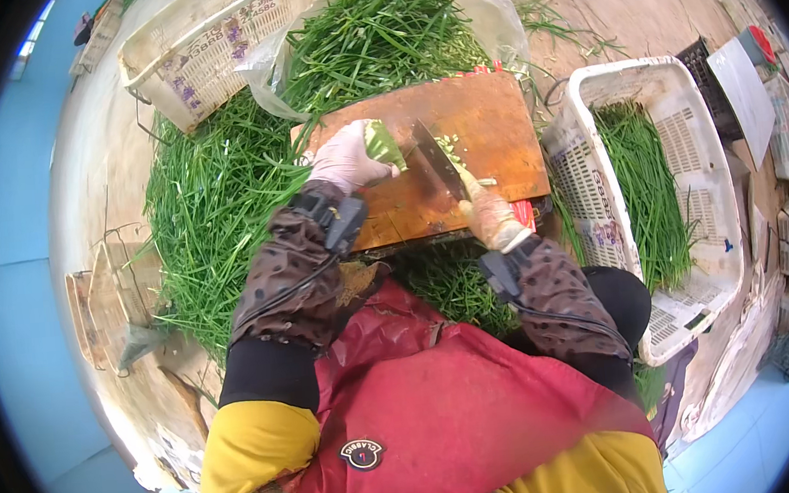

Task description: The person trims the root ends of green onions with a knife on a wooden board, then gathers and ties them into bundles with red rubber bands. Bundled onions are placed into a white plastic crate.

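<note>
My gloved left hand (346, 160) grips a bundle of green stalks (384, 144), its pale cut ends facing right over the wooden cutting board (495, 110). In my gloved right hand (491, 214) is a cleaver (437, 158), its dark blade on the board just right of the bundle and apart from it. Small pale cut pieces (451, 148) lie scattered beyond the blade, and a short pale stub (487, 181) rests near my right fingers. Leaves of the bundle trail left behind my left hand.
A large heap of long green leaves (218, 212) lies left of the board. Behind the board, a clear plastic bag (498, 16) holds more greens (385, 35). On the right stands a white plastic crate (711, 291) with aligned stalks (644, 192); another crate (212, 49) sits back left.
</note>
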Demonstrator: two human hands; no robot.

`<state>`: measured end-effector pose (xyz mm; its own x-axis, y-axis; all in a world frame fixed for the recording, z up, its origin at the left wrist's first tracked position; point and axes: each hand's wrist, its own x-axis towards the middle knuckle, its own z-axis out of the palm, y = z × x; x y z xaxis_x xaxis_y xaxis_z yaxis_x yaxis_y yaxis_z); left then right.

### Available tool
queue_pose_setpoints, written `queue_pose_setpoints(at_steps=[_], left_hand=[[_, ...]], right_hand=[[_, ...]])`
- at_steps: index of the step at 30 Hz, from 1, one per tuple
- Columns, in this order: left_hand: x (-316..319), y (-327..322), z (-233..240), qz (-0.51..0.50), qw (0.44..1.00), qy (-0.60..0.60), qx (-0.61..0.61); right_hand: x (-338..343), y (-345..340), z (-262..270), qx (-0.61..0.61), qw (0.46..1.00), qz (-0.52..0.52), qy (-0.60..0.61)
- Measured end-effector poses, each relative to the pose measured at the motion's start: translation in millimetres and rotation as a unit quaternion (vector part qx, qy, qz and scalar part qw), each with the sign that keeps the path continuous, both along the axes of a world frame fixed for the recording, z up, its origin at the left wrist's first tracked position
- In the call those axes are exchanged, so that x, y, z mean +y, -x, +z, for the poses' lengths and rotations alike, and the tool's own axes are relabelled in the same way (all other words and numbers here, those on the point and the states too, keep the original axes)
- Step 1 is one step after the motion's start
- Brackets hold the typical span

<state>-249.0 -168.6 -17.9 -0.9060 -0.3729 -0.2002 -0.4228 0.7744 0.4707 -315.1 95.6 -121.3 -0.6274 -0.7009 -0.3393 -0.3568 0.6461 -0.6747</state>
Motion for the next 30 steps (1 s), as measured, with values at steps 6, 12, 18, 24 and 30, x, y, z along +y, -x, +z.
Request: queue_pose_setpoints(at_steps=[6,12,18,24,30], left_hand=[[-50,-36,26,0.068,0.967,-0.209,0.129],[-69,-58,52,0.099,0.916,-0.327,0.212],[-73,-61,88,0.112,0.905,-0.326,0.249],[-70,-75,136,0.094,0.892,-0.311,0.313],[-50,-93,177,0.095,0.829,-0.381,0.398]], right_hand=[[51,41,46,-0.087,0.989,0.119,0.032],[33,118,5,-0.120,0.980,0.157,0.015],[-75,182,-5,0.296,0.955,-0.023,-0.001],[-53,114,-16,-0.037,0.985,0.010,0.168],[8,26,-2,0.006,0.978,-0.094,0.188]])
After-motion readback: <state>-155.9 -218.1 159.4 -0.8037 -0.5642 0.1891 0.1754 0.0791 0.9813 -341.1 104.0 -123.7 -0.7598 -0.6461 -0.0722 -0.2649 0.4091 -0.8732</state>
